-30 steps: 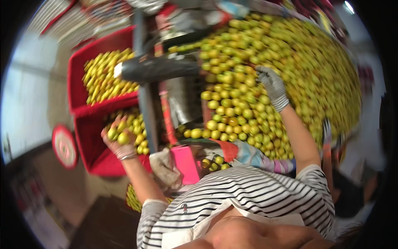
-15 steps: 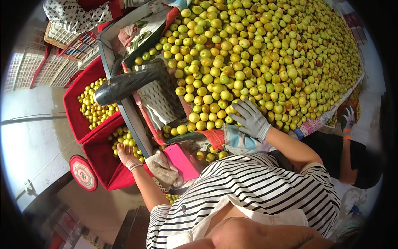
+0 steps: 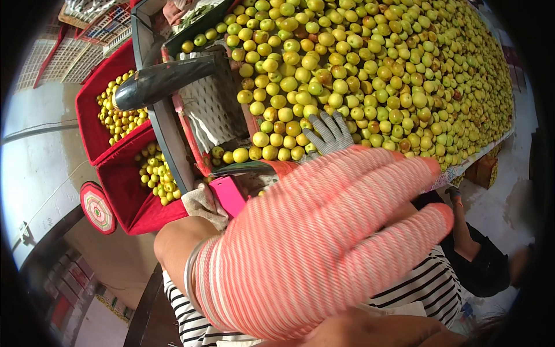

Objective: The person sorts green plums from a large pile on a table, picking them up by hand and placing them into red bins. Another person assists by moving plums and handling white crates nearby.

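L hand (image 3: 324, 237) up close, fingers part-spread — R hand (image 3: 331, 137) at yellow-grn fruit pile (image 3: 384, 72), fingers fanned.

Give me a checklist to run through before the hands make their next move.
1. View unblocked by the left hand in its pink-and-white striped knit glove: not ok; it covers much of the lower middle.
2. Right hand in its grey knit glove in sight: ok; fingers spread, by the heap of round yellow-green fruit.
3. Both palms free of fruit: cannot tell; they are hidden.
4. Nearer red cloth-lined bin has room: ok; bare red lining shows beside its fruit.
5. Flat pink rectangular case off the heap: ok; it lies by the crumpled beige cloth.
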### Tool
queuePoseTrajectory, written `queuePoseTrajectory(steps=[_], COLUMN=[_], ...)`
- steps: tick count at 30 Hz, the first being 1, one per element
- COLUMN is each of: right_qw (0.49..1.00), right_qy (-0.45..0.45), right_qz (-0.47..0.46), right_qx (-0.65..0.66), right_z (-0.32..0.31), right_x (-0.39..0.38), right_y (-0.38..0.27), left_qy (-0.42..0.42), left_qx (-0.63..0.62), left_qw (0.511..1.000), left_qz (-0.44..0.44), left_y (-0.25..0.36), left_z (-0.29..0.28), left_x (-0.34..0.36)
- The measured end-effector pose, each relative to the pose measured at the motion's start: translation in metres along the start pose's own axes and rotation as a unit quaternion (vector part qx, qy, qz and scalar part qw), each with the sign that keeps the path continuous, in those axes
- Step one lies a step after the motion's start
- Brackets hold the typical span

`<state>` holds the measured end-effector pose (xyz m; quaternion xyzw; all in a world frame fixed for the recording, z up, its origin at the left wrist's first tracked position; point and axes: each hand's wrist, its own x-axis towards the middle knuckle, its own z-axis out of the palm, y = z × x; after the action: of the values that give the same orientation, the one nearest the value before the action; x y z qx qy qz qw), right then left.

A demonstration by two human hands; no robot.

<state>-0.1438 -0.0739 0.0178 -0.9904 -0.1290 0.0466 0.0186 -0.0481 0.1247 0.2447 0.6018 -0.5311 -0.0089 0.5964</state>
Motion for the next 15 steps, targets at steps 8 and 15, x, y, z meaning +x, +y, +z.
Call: queuePoseTrajectory(steps=[8, 15], right_qw=[0.999, 0.991], right_qy=[0.036, 0.104], right_qz=[0.035, 0.043], right_qx=[0.013, 0.068], right_z=[0.016, 0.005], right_x=[0.003, 0.008], right_y=[-0.013, -0.018], left_qy=[-0.081, -0.119], left_qx=[-0.041, 0.349], left_qw=[0.991, 0.86], left_qz=[-0.093, -0.352], left_y=[-0.023, -0.237], left_z=[0.039, 0.034], left_x=[0.024, -0.065])
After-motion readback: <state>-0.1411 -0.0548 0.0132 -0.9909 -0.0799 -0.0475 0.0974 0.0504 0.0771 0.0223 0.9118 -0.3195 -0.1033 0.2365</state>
